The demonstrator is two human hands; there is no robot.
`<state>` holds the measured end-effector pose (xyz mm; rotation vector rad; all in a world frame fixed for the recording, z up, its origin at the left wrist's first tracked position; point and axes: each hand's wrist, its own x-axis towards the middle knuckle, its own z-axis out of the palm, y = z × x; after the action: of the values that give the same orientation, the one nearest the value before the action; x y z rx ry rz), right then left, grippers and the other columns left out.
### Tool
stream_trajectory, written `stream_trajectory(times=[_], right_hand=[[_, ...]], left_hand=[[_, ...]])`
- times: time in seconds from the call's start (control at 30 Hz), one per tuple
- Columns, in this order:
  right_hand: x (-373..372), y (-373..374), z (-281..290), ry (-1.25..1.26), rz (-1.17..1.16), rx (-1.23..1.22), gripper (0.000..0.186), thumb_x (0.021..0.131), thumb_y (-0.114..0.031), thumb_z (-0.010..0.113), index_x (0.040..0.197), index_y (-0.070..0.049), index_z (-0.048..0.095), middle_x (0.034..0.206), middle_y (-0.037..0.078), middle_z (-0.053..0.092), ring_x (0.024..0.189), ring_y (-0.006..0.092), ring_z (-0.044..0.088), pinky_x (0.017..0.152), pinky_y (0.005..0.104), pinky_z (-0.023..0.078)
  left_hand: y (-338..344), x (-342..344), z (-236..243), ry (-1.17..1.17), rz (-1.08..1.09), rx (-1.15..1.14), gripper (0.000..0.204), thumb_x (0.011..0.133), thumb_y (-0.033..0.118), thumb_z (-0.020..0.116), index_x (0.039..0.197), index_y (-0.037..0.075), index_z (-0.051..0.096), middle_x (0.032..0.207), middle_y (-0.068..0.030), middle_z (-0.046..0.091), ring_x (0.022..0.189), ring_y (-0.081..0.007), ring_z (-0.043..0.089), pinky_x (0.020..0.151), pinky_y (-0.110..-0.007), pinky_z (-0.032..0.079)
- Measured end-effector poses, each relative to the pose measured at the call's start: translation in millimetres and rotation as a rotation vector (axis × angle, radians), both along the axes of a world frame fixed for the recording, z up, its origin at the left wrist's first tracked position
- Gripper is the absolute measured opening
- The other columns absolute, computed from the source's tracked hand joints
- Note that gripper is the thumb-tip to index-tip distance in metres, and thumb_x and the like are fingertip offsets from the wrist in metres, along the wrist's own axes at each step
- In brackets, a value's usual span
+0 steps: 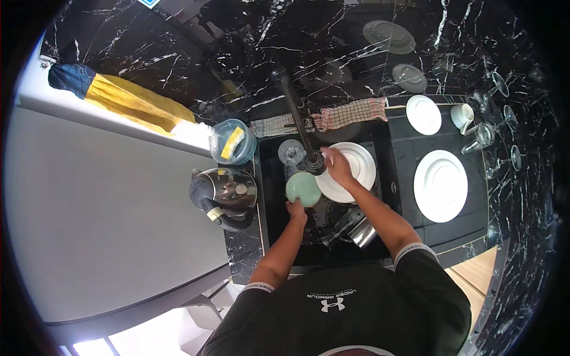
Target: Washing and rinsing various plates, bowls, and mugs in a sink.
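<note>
My left hand (297, 209) grips the near edge of a small pale green dish (303, 188), with the thumb on top and the fingers underneath. The dish is in the dark sink (279, 237), just below the spray head of a black coiled faucet (300, 121). My right hand (337, 167) is beside the spray head and over a large white plate (358, 169). Its fingers are bent toward the faucet and partly blurred, so their grip is unclear. A clear glass (291, 152) lies behind the green dish. A shiny metal vessel (362, 231) with a dark handle lies near the front.
On the right drainboard are a white plate (440, 186), a smaller one (423, 115), a white cup (461, 115) and several glasses (485, 135). An electric kettle (228, 191) and a blue tub (240, 153) holding a yellow sponge (232, 143) stand left. Checked cloths (350, 114) lie behind the sink.
</note>
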<state>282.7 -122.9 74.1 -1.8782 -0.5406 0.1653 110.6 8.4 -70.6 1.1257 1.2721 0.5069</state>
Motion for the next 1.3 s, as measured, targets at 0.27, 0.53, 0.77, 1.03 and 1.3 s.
stream_trajectory(times=[0.27,0.53,0.77,1.03,1.3], right_hand=[[-49,-8,-26,0.154,0.031,-0.216,0.043,0.065,-0.003,0.051,0.108,0.002,0.046,0.103,0.022,0.052,0.096,0.0355,0.05,0.083,0.038,0.04],[-42,-27,-35,0.513,0.036,0.077,0.034,0.073,-0.009,0.05,0.106,0.002,0.047,0.098,0.019,0.055,0.087,0.0312,0.054,0.076,0.0338,0.042],[-46,-37,11,0.231,-0.058,-0.041,0.023,0.08,-0.017,0.049,0.097,-0.001,0.052,0.081,0.019,0.057,0.077,0.0285,0.056,0.068,0.0346,0.043],[-28,-30,17,0.183,0.004,-0.238,0.027,0.08,-0.018,0.042,0.1,-0.002,0.05,0.087,0.024,0.056,0.08,0.0384,0.055,0.071,0.0446,0.043],[-20,-21,25,0.741,0.099,0.051,0.038,0.078,-0.021,0.042,0.114,-0.008,0.046,0.092,0.019,0.058,0.081,0.0339,0.057,0.074,0.0373,0.044]], left_hand=[[-18,-6,76,0.02,-0.169,0.151,0.033,0.088,0.025,0.042,0.108,-0.001,0.049,0.097,-0.0098,0.056,0.085,-0.0199,0.054,0.077,-0.03,0.04],[-57,32,153,-0.221,-0.298,-0.197,0.04,0.087,0.027,0.044,0.114,-0.003,0.042,0.1,-0.0106,0.054,0.087,-0.0227,0.054,0.081,-0.033,0.039],[-67,61,73,0.165,-0.579,1.055,0.045,0.082,0.022,0.046,0.118,-0.004,0.037,0.118,-0.0169,0.043,0.104,-0.0322,0.045,0.092,-0.043,0.029],[-79,58,149,0.023,-1.242,0.789,0.046,0.08,0.017,0.045,0.121,-0.002,0.037,0.12,-0.0232,0.039,0.113,-0.038,0.036,0.096,-0.046,0.021],[-58,36,171,-0.12,-1.136,0.961,0.034,0.079,0.009,0.051,0.112,0.001,0.048,0.096,-0.0192,0.057,0.093,-0.0362,0.052,0.084,-0.042,0.038]])
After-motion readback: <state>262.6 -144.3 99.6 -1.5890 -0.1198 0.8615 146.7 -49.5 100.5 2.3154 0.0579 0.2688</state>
